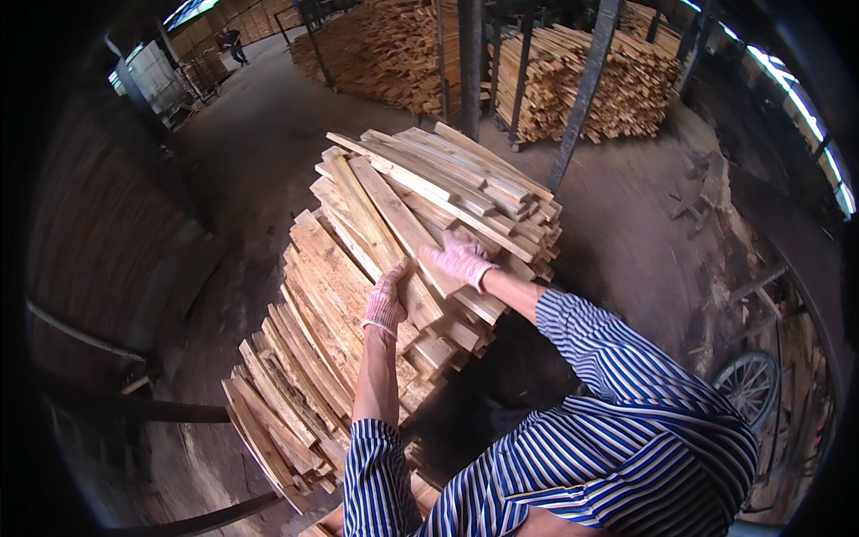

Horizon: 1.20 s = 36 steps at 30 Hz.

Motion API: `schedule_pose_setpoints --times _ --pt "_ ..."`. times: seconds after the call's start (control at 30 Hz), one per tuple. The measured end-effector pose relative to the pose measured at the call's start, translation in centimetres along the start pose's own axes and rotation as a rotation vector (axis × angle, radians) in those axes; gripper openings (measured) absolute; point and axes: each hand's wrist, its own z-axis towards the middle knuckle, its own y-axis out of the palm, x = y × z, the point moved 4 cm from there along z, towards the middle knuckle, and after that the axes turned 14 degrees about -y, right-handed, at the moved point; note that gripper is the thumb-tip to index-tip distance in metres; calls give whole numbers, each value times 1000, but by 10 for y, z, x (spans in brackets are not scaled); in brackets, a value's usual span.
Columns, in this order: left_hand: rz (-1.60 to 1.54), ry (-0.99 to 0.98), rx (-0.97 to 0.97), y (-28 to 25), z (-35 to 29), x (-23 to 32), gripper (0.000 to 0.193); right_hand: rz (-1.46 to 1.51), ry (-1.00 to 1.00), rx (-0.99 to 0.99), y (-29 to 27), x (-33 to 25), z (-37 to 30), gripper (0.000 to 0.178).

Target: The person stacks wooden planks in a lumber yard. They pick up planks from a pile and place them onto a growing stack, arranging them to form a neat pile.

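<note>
A large stack of pale wooden planks (327, 259) lies before me, its boards fanned at slightly different angles. My left hand (386, 300), in a pinkish-white work glove, grips the left edge of a long plank (365, 210) near its close end. The fingers of that hand are partly hidden by the wood. My right hand (459, 260), gloved alike, is closed over the right edge of a neighbouring plank (398, 215), with the thumb on its upper face. Both planks rest on the stack, side by side and slanting away to the upper left.
Bigger lumber stacks (586, 85) stand at the back behind dark metal posts (586, 94). A spoked wheel (750, 387) and scrap wood are at the right. Curved dark bars (134, 407) reach the stack from the left. A distant person (234, 45) is at the far left.
</note>
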Motion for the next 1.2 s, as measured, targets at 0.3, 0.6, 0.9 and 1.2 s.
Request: schedule_pose_setpoints --times 0.3,0.6,0.9,1.2 --pt "-189 71 -115 -66 -24 28 42 281 -34 -179 11 -82 -7 113" --pt "-123 115 -69 -42 -25 11 53 670 -160 -115 14 -78 24 126" --pt "-92 92 -10 -38 -124 -68 44 421 -206 -363 8 -73 -96 83" --pt "204 -24 38 -10 -177 -39 58 1322 88 -358 32 -55 -101 71"
